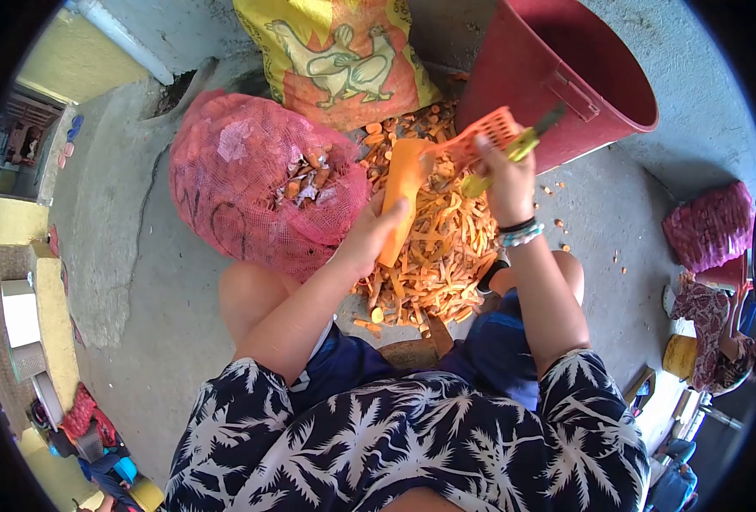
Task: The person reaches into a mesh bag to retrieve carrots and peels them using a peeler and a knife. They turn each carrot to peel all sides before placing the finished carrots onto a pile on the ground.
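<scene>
My left hand [373,235] is wrapped round the lower part of a large peeled carrot [405,192], which stands out bright orange and slants upward. In my right hand [510,183] are an orange slotted peeler [489,135] and a yellow-handled knife [527,143] with a dark blade. The slotted tool's narrow end lies beside or against the carrot's top; contact is unclear. Below both hands, a heap of orange peelings [450,256] covers the floor between my legs.
A pink mesh sack [224,183] stands left of the heap, a yellow printed sack [339,60] behind it, and a tall red bin [523,77] at the back right. A purple sack [711,226] and a person [711,333] are at the far right.
</scene>
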Available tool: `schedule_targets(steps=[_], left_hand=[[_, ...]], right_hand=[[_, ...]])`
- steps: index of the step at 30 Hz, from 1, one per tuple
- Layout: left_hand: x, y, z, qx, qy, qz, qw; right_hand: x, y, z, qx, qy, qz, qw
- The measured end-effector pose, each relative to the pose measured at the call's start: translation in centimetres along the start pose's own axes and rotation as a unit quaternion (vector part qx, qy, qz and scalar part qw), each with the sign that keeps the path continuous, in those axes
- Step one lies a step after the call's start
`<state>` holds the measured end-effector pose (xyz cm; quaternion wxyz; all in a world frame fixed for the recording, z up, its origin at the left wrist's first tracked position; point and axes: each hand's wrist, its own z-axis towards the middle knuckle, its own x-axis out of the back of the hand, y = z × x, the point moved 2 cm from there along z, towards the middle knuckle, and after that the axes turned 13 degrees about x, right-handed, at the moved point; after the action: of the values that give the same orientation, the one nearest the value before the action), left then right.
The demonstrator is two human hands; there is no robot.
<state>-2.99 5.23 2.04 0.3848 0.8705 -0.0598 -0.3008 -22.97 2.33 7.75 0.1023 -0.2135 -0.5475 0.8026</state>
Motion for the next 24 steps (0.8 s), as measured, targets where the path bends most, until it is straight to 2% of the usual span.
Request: schedule_targets(steps=[1, 3, 4, 7, 8, 10, 11, 13, 15, 17, 18, 19, 21, 22, 24], left_hand=[[-0.1, -0.3, 0.0, -0.002, 0.0, 0.0, 1.0], [-0.9, 0.0, -0.3, -0.199, 0.094, 0.129, 0.967], [-1.3, 0.5, -0.8, -0.241, 0.091, 0.121, 0.959], [-0.7, 0.8, -0.6, -0.21, 0.041, 0.187, 0.959], [-0.6, 0.5, -0.3, -0.209, 0.041, 0.187, 0.959], [-0.4, -0.6, 0.5, -0.152, 0.093, 0.22, 0.959], [-0.7, -0.6, 0.5, -0.154, 0.093, 0.219, 0.959], [-1.1, 0.0, 0.1, -0.29, 0.171, 0.237, 0.911], [-0.9, 1.5, -0.7, -0.289, 0.193, 0.281, 0.895], [-0.9, 2.8, -1.3, -0.293, 0.12, 0.233, 0.92], [0.0, 2.5, -0.5, -0.267, 0.099, 0.245, 0.927], [0.2, 2.3, -0.5, -0.266, 0.1, 0.244, 0.927], [-0.2, 2.3, -0.9, -0.224, 0.118, 0.357, 0.899], [-0.3, 1.9, -0.7, -0.237, 0.155, 0.359, 0.889], [-0.1, 2.1, -0.3, -0.25, 0.17, 0.395, 0.868]], right_hand=[[1.3, 0.2, 0.9, 0.013, 0.011, 0.037, 0.999], [3.0, 0.0, 2.1, 0.021, 0.043, 0.101, 0.994], [3.7, 0.1, 2.6, 0.022, 0.043, 0.1, 0.994], [4.6, 0.4, 2.8, 0.019, 0.065, 0.11, 0.992], [4.4, 0.4, 2.7, 0.018, 0.057, 0.108, 0.992], [3.9, 0.2, 2.6, 0.019, 0.046, 0.106, 0.993], [3.5, 0.1, 2.4, 0.019, 0.056, 0.093, 0.994], [3.5, 0.1, 2.6, 0.022, 0.067, 0.08, 0.994], [3.8, 0.2, 2.7, 0.029, 0.052, 0.083, 0.995], [3.8, 0.1, 2.6, 0.026, 0.057, 0.087, 0.994], [3.6, 0.1, 2.4, 0.023, 0.058, 0.09, 0.994], [3.3, 0.1, 2.2, 0.022, 0.057, 0.09, 0.994], [2.7, 0.2, 1.8, 0.004, 0.043, 0.077, 0.996], [2.6, 0.6, 1.7, -0.001, 0.035, 0.095, 0.995], [2.3, 0.3, 1.6, 0.001, 0.03, 0.088, 0.996]])
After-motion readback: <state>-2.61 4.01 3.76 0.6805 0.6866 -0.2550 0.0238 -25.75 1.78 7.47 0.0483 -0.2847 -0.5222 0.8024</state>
